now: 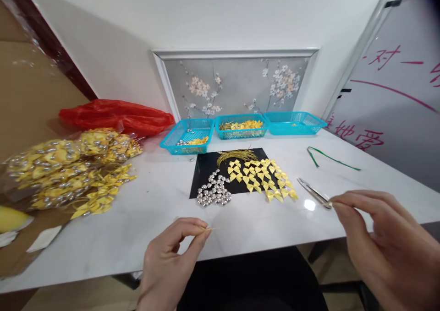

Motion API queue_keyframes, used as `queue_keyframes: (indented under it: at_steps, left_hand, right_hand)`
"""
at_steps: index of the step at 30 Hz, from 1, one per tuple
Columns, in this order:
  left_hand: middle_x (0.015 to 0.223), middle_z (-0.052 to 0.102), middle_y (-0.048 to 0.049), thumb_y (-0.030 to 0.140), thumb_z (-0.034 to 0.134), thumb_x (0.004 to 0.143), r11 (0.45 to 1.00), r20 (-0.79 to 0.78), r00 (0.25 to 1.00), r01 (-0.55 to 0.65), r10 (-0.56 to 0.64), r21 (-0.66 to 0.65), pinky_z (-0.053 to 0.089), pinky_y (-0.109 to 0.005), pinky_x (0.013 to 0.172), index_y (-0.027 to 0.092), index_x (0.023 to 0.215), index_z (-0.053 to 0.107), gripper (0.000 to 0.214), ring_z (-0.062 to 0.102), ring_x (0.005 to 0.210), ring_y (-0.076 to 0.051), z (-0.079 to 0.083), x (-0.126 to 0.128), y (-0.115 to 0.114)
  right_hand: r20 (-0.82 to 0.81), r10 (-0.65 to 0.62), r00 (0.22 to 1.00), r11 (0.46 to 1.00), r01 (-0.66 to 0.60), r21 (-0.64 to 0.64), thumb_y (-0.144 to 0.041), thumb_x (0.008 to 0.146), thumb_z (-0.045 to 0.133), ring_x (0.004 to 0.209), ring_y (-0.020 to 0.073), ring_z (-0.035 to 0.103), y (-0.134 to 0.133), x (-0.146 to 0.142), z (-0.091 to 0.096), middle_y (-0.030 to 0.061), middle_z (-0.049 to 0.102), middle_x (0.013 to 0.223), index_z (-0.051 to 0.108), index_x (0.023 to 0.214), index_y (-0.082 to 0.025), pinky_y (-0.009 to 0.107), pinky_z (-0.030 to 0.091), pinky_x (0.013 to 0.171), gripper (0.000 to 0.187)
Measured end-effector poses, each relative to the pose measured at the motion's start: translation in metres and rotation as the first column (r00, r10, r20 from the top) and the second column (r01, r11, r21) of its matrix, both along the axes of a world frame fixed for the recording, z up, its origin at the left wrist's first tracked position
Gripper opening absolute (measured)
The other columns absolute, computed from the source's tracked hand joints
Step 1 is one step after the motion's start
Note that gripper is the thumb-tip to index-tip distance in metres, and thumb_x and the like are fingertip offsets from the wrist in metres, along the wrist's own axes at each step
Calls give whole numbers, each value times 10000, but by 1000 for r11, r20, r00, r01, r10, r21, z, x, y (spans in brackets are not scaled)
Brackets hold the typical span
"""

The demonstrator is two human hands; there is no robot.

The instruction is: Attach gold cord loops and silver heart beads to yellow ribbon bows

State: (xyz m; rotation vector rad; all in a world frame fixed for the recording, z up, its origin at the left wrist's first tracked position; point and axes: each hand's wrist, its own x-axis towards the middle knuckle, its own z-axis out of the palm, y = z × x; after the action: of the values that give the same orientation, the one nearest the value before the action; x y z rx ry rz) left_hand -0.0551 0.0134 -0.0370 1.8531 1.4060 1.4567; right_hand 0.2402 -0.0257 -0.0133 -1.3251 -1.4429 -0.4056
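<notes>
My left hand point(173, 256) hovers at the table's near edge, thumb and forefinger pinched on a thin gold thread point(209, 229) whose tip sticks out to the right. My right hand point(381, 237) is at the lower right, fingers curled, its fingertips touching the handle end of small metal scissors point(314, 193) that lie on the white table point(154, 201). Between the hands, farther back, a black mat point(206, 166) carries a pile of silver beads point(213, 192), rows of yellow ribbon bows point(261, 176) and a bundle of gold threads point(236, 155).
Three turquoise baskets point(187, 137) point(240, 127) point(294, 122) stand at the back, two holding yellow pieces. Clear bags of finished yellow bows point(68, 169) and a red plastic bag point(117, 116) lie at the left. A green ribbon point(330, 157) lies right of the mat. A whiteboard point(395, 95) leans at right.
</notes>
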Motion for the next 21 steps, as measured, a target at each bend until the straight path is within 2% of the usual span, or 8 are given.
queue_keyframes:
  at_steps: [4,10,14,17,19,21]
  left_hand:
    - [697,735,17,159,796,712,995,157,987,29,-14,-93,564,-202,638,243,598,689,178,703,672,-145,5,2,-5]
    - [656,688,26,105,807,674,962,350,933,164,-80,-217,511,-168,528,210,576,603,250,625,582,-105,18,2,-13]
    - [627,657,35,112,815,671,930,452,884,261,-121,-261,519,-187,531,211,582,570,279,613,578,-111,25,1,-19]
    - [618,649,42,138,834,688,895,554,821,344,-139,-285,537,-199,575,216,602,574,285,630,613,-120,26,-1,-21]
    - [619,652,45,157,846,708,886,577,806,355,-129,-298,523,-175,590,215,618,585,282,617,621,-106,24,-2,-20]
    - [632,660,48,170,851,721,892,552,827,321,-101,-318,505,-149,595,213,641,606,261,604,624,-90,22,-2,-20]
  right_hand:
    - [-10,-10,1000,990,9,-143,-328,975,553,777,183,640,8,4,-12,20,671,875,663,877,-236,302,480,671,173]
    - [-33,-2,999,957,-7,-290,-388,969,543,793,188,646,19,13,-32,24,673,893,665,869,-234,273,464,558,220]
    - [-8,62,998,948,-61,-312,-385,983,532,807,195,645,21,14,-39,25,671,907,666,879,-240,269,438,512,223]
    - [15,93,996,944,-83,-320,-367,992,531,804,192,643,21,14,-41,22,667,906,666,877,-242,271,462,538,217]
    - [28,88,996,948,-75,-310,-364,997,532,807,190,644,19,15,-41,21,666,904,667,876,-242,276,490,579,218]
    - [34,70,997,956,-57,-288,-367,995,539,802,181,642,17,17,-40,18,664,904,669,873,-244,262,503,575,217]
